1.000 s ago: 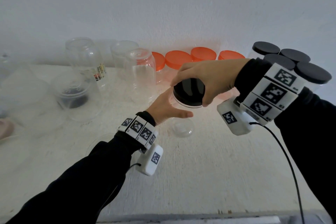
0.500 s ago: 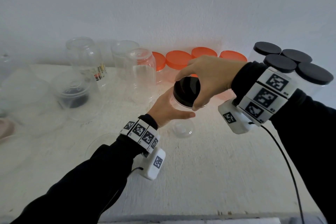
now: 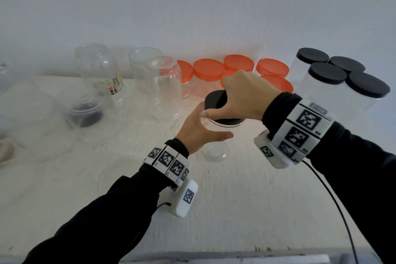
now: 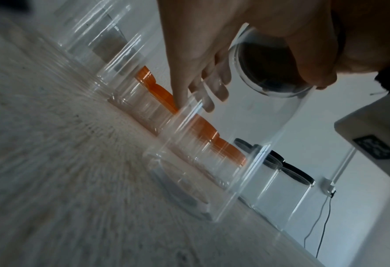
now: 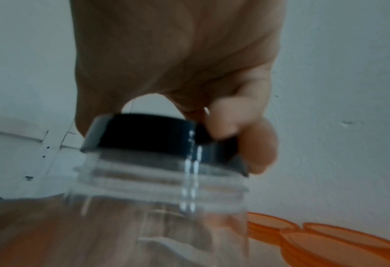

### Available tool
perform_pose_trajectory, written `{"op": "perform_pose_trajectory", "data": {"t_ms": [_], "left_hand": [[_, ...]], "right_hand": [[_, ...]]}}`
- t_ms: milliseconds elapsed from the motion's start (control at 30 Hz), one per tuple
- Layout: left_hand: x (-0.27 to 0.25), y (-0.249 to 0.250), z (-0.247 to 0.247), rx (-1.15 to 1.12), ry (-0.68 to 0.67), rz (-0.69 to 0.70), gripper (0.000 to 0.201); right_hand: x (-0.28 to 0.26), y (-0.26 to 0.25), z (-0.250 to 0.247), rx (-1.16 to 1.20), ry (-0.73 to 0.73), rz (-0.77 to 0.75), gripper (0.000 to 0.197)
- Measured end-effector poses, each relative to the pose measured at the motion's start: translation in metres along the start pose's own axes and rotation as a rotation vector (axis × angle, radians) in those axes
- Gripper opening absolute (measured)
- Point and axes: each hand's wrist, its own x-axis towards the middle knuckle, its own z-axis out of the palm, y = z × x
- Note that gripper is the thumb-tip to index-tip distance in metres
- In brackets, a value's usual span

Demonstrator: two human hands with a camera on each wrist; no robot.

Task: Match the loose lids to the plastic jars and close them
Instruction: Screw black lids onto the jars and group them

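A clear plastic jar (image 3: 215, 152) stands on the white table (image 3: 235, 210) at the middle. My left hand (image 3: 199, 128) wraps round its wall, thumb in front and fingers (image 4: 212, 84) behind. A black lid (image 3: 216, 103) sits on the jar's mouth. My right hand (image 3: 242, 94) grips that lid from above, fingertips (image 5: 258, 144) round its rim. In the right wrist view the black lid (image 5: 157, 137) sits over the threaded neck (image 5: 157, 180), slightly tilted. Through the jar (image 4: 224, 144) the left wrist view shows the lid's underside (image 4: 265, 66).
Several orange-lidded jars (image 3: 209, 69) line the back wall. Several black-lidded jars (image 3: 327, 73) stand at the right. Lidless clear jars (image 3: 96, 64) stand at the left, one over a black lid (image 3: 85, 111). A clear lid (image 3: 120, 169) lies beside my left wrist.
The jar and black lid, tilted toward me before, now stand more upright. My right hand has turned on the lid, wrist swinging right. The left hand keeps its hold.
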Motion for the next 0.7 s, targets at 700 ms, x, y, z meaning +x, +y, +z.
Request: {"op": "perform_pose_trajectory", "data": {"t_ms": [700], "left_hand": [[-0.002, 0.003, 0.002, 0.010, -0.003, 0.021, 0.078]], "right_hand": [[0.003, 0.001, -0.005, 0.030, -0.105, -0.062, 0.058]]}}
